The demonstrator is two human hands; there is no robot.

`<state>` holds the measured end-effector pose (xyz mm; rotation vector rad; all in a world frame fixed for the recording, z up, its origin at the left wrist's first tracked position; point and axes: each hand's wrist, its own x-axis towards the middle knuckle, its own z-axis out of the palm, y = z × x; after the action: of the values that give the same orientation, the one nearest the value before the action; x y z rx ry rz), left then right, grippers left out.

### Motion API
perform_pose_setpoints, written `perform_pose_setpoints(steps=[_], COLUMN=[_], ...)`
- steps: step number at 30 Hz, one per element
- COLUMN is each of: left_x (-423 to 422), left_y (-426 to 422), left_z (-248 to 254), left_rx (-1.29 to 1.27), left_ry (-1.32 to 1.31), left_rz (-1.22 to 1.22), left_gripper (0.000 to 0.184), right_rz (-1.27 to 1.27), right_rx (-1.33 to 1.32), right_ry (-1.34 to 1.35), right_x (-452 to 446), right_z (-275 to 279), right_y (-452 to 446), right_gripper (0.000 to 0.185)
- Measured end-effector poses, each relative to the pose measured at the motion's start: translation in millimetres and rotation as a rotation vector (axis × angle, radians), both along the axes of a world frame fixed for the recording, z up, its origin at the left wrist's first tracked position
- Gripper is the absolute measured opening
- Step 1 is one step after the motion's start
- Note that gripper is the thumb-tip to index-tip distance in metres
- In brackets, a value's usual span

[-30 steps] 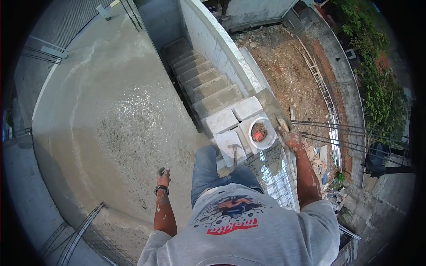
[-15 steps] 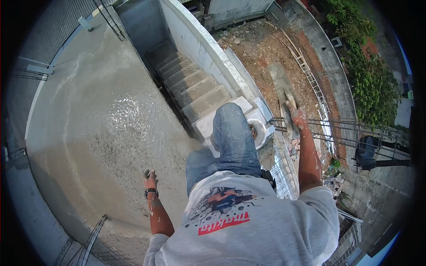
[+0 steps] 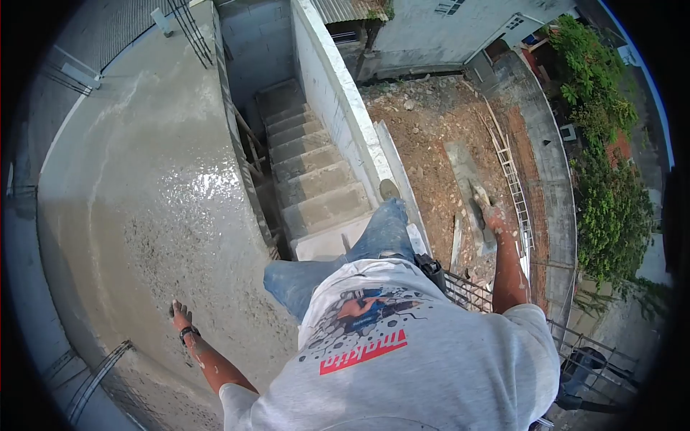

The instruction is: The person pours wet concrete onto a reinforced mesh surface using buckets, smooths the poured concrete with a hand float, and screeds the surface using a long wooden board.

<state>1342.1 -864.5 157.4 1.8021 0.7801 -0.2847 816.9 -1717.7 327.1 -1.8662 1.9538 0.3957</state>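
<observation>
The left hand (image 3: 180,316) has open air over the wet concrete slab (image 3: 172,237), while the right hand (image 3: 491,214) and its long float (image 3: 463,174) have room ahead, bounded by the stairwell wall (image 3: 343,90) leftward and rebar (image 3: 468,292) nearer the body.

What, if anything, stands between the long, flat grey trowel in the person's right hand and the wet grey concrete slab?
Across this view, the pale wall, the grey concrete stairs and the person's blue-jeaned right leg lie between the trowel and the slab.

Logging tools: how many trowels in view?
1: the trowel in the right hand, seen against the dirt yard. Others may be hidden beneath the body.
</observation>
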Motion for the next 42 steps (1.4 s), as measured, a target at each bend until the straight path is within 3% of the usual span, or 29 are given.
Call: perform_pose_setpoints(steps=[2,4,5,8,12,13,15,18,19,20,22,23,24,26,29,31,32,34,35,38,42], left_x=[-32,-85,-111,-164,-208,-211,-219,-228,-215,-201,-174,-157,-128,-62,33,50,32,19,20,-1,4], left_y=[-92,-204,-259,-377,-415,-414,-413,-395,-446,-471,-469,-454,-440,-403,-373,-374,-401,-391,-380,-359,-379], left_z=[0,9,21,42,30,10,-34,-137,-101,-93,-141,-179,-219,-313,-433,-479,-433,-488,-515,-566,-550], left_rx=[-0.013,-0.027,-0.005,0.215,0.333,0.359,0.356,0.379,0.265,0.167,0.197,0.151,0.103,0.42,0.339,0.259,-0.319,-0.707,-0.723,-0.766,-0.85], left_ry=[-0.044,-0.009,0.029,0.077,0.084,0.089,0.099,0.024,0.119,0.141,0.15,0.147,0.13,0.09,0.208,0.491,0.494,0.403,0.259,-0.091,-0.349], left_rz=[0.089,0.145,0.054,-0.207,-0.184,-0.171,-0.101,-0.073,0.041,0.076,-0.023,-0.057,-0.09,-0.326,-0.383,-0.314,0.094,0.534,0.678,1.015,1.317], left_gripper=[0.063,0.067,0.076,0.084,0.08,0.079,0.077,0.077,0.077,0.079,0.079,0.08,0.08,0.078,0.08,0.077,0.073,0.056,0.052,0.043,0.035], right_rz=[0.208,0.498,0.653,0.505,0.478,0.509,0.518,0.678,0.597,0.593,0.577,0.638,0.674,0.709,0.678,0.642,0.635,0.713,0.81,0.854,1.096], right_rx=[0.005,0.251,0.36,0.244,0.269,0.136,0.161,0.139,0.244,0.273,0.327,0.18,0.102,0.018,-0.04,-0.045,-0.048,0.008,-0.007,-0.124,0.213], right_ry=[-0.049,0.168,0.242,0.077,-0.092,-0.225,-0.116,-0.359,-0.173,-0.246,-0.401,-0.368,-0.407,-0.535,-0.619,-0.607,-0.575,-0.613,-0.646,-0.366,-0.731], right_x=[10,-30,-50,18,101,96,111,138,156,178,226,254,275,304,343,373,370,399,426,497,604], right_z=[-52,-162,-216,-191,-180,-182,-214,-263,-274,-277,-266,-246,-260,-326,-420,-472,-484,-480,-469,-449,-523], right_y=[-83,-190,-244,-275,-309,-307,-332,-369,-386,-383,-358,-323,-308,-296,-264,-244,-243,-215,-188,-126,-70], right_gripper=[0.085,0.088,0.089,0.089,0.084,0.081,0.075,0.081,0.072,0.074,0.078,0.079,0.078,0.075,0.072,0.067,0.064,0.058,0.057,0.056,0.063])
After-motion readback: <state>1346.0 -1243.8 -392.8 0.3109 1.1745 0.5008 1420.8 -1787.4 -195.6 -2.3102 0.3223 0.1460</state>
